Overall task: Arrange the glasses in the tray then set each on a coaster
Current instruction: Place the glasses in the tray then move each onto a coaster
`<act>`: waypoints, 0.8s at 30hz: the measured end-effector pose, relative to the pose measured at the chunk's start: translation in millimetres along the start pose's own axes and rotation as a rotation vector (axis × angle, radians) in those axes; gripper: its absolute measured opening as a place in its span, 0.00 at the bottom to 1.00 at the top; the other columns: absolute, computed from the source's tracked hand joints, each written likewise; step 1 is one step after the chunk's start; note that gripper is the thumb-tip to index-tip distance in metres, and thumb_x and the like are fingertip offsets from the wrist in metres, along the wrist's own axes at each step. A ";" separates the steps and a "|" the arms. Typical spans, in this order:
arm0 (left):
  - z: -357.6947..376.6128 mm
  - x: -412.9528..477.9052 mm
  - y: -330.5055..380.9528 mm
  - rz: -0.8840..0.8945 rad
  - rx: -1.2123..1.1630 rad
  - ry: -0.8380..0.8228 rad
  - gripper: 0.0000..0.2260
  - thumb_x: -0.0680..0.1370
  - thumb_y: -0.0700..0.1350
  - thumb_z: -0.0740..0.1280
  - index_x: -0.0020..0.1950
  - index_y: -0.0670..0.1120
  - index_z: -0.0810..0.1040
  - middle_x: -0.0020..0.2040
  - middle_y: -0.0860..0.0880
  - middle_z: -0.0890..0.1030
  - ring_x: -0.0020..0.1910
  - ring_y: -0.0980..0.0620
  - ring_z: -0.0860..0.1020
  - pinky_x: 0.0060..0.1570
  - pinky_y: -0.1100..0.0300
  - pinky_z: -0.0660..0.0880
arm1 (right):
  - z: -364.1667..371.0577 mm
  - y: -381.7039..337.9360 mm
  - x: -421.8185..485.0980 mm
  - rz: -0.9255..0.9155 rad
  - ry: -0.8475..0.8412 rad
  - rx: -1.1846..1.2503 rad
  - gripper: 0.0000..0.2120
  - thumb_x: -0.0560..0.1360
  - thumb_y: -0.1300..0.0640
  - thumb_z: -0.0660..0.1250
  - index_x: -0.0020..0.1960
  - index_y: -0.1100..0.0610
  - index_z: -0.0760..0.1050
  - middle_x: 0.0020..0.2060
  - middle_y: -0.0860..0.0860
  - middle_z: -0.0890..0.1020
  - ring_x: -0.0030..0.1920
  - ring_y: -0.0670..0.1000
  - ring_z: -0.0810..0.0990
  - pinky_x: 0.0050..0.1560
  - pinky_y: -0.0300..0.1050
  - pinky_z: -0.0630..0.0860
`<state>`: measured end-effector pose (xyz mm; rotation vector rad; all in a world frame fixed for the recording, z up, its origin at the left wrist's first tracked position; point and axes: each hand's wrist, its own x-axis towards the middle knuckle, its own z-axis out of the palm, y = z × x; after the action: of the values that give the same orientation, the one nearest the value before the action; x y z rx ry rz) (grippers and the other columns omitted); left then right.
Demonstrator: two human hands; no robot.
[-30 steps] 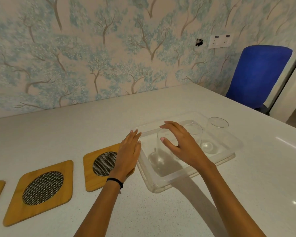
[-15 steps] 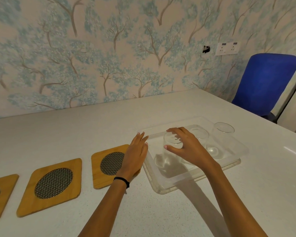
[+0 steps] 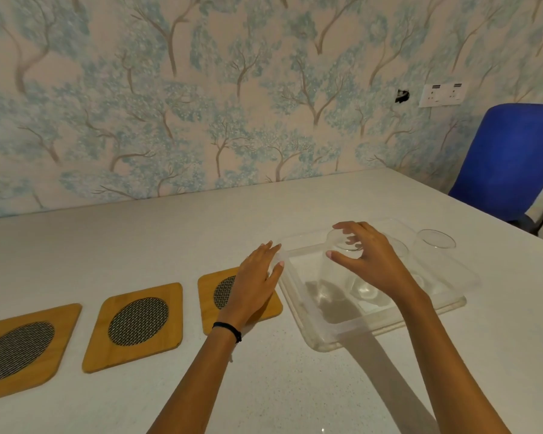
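Clear plastic forms the tray point(image 3: 373, 327) on the white counter point(image 3: 295, 386), where the right hand point(image 3: 373, 261) grips the rim of the nearest glass point(image 3: 333, 270) from above. The left hand point(image 3: 254, 280) lies flat with fingers extended, over the nearest wooden coaster point(image 3: 210, 317) and touching the tray's edge; another glass point(image 3: 434, 255) stands at the tray's far end.

A clear plastic rectangular tray point(image 3: 386, 321) sits on the white speckled table point(image 3: 170, 245), with three clear drinking glasses standing in it: nearest-left glass point(image 3: 329, 277), middle glass point(image 3: 365, 288), far-right glass point(image 3: 434, 245). Three square wooden coasters with mesh centres lie in a row left of the tray: point(image 3: 213, 296), point(image 3: 137, 324), point(image 3: 19, 349). A blue chair point(image 3: 511, 158) stands behind the table's right end.
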<state>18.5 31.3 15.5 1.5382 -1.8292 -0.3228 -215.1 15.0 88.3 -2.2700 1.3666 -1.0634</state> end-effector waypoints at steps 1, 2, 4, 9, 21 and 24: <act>-7.3 -3.2 -4.6 0.000 0.003 0.001 0.20 0.80 0.54 0.54 0.73 0.54 0.60 0.76 0.50 0.60 0.75 0.53 0.55 0.73 0.54 0.53 | -1.1 -3.9 1.1 -0.002 0.015 0.005 0.22 0.68 0.45 0.71 0.61 0.46 0.71 0.56 0.49 0.75 0.51 0.46 0.75 0.52 0.42 0.73; -15.0 -6.9 -9.7 -0.004 0.010 0.000 0.20 0.80 0.53 0.55 0.73 0.54 0.60 0.76 0.50 0.60 0.75 0.53 0.55 0.73 0.54 0.54 | -2.1 -8.1 2.4 -0.004 0.031 0.010 0.22 0.68 0.45 0.71 0.60 0.46 0.71 0.56 0.49 0.76 0.51 0.46 0.75 0.51 0.41 0.73; -31.0 -16.3 -20.8 -0.024 0.036 0.001 0.20 0.80 0.52 0.56 0.73 0.53 0.60 0.76 0.50 0.60 0.75 0.52 0.56 0.73 0.53 0.54 | -3.8 -17.1 5.7 -0.010 0.061 0.015 0.23 0.68 0.45 0.72 0.60 0.47 0.72 0.55 0.49 0.76 0.50 0.46 0.76 0.50 0.40 0.72; -69.1 -47.7 -49.9 -0.098 0.126 -0.023 0.20 0.80 0.51 0.57 0.72 0.52 0.61 0.76 0.48 0.61 0.75 0.50 0.57 0.73 0.51 0.55 | 0.6 -43.5 11.5 -0.038 0.105 0.034 0.21 0.67 0.47 0.72 0.59 0.47 0.73 0.54 0.51 0.78 0.50 0.49 0.77 0.49 0.42 0.73; -84.0 -69.2 -61.3 -0.183 0.181 -0.279 0.26 0.79 0.54 0.59 0.74 0.46 0.57 0.76 0.44 0.57 0.75 0.47 0.56 0.71 0.52 0.58 | 60.9 -100.8 23.9 -0.094 0.045 0.128 0.21 0.67 0.48 0.73 0.58 0.48 0.74 0.55 0.49 0.77 0.51 0.49 0.77 0.49 0.40 0.72; -83.6 -70.2 -62.2 -0.224 0.178 -0.326 0.28 0.78 0.54 0.60 0.74 0.46 0.54 0.78 0.44 0.52 0.75 0.46 0.54 0.71 0.49 0.58 | 79.7 -109.0 26.3 -0.091 0.012 0.145 0.21 0.66 0.48 0.74 0.57 0.48 0.75 0.55 0.49 0.78 0.50 0.50 0.77 0.49 0.41 0.72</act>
<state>122.7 101.4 12.7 1.9117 -1.9767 -0.5563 -81.0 38.3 107.8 -2.2406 1.1601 -1.1670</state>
